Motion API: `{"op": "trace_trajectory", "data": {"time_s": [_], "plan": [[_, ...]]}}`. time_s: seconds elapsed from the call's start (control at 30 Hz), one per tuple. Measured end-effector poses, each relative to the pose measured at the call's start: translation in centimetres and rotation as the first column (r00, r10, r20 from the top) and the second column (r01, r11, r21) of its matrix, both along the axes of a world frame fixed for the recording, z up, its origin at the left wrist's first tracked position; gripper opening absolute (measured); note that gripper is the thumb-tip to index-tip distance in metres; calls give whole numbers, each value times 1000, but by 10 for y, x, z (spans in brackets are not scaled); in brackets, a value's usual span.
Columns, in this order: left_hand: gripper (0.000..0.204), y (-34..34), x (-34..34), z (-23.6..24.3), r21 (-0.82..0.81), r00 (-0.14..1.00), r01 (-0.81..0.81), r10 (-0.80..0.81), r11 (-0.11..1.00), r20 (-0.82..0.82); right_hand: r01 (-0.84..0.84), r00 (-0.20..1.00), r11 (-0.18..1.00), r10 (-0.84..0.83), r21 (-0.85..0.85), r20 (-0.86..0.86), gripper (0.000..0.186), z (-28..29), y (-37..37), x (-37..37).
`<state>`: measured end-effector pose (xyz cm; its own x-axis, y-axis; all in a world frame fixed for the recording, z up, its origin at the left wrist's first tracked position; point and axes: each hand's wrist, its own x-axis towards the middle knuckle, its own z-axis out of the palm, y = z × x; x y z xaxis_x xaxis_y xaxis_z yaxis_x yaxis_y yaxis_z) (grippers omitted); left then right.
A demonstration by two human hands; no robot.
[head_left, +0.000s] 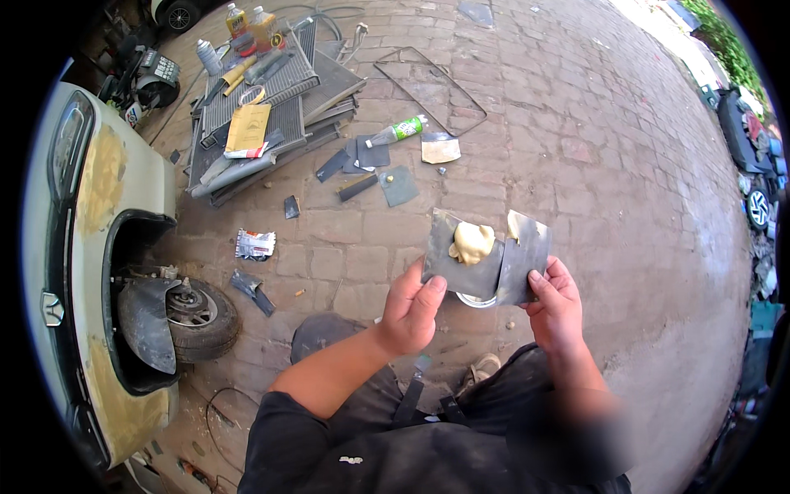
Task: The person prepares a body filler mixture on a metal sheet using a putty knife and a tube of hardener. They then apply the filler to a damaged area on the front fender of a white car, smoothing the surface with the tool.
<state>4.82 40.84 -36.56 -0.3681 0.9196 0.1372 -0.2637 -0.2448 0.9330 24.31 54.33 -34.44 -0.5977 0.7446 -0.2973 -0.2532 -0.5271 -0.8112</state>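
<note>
My left hand (413, 303) grips the near left corner of a dark flat plate (451, 278), thumb on top. On the plate sits a thick lump of tan putty (472, 244). A dark flat putty spreader (525, 262) is pinched at its near right edge by my right hand (556, 296); putty is smeared along its far corner. The spreader's left edge lies against or over the right side of the plate; I cannot tell which. Below the plate shows part of a round, silvery rim (476, 301), mostly hidden.
At left stands a pale car (123, 177) with tan patches and a wheel (202, 321). Stacked radiators (288, 123) carry bottles and tools. Dark sheets (399, 186), a green-labelled bottle (397, 132), a wrapper (255, 244) and a thin frame (451, 74) lie on the paving.
</note>
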Motion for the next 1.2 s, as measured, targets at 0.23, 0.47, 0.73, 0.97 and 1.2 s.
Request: {"op": "trace_trajectory", "data": {"time_s": [0.23,0.47,0.73,0.97,1.2], "plan": [[53,9,16,8,58,852,130,-81,990,-517,-97,983,995,91,26,157,17,-7,-7,-5],[62,18,35,0,103,737,93,1,990,-676,-95,986,995,99,-36,132,20,-5,-9,-9],[49,18,15,15,-240,670,217,-323,946,-669,-131,983,985,114,-114,-142,23,-14,5,-5],[34,16,-20,13,-45,893,101,-70,994,445,147,979,932,-90,330,-182,45,-3,15,1],[33,16,3,15,58,705,375,-326,925,629,-183,980,299,-19,937,197,47,-14,-17,11]]}}
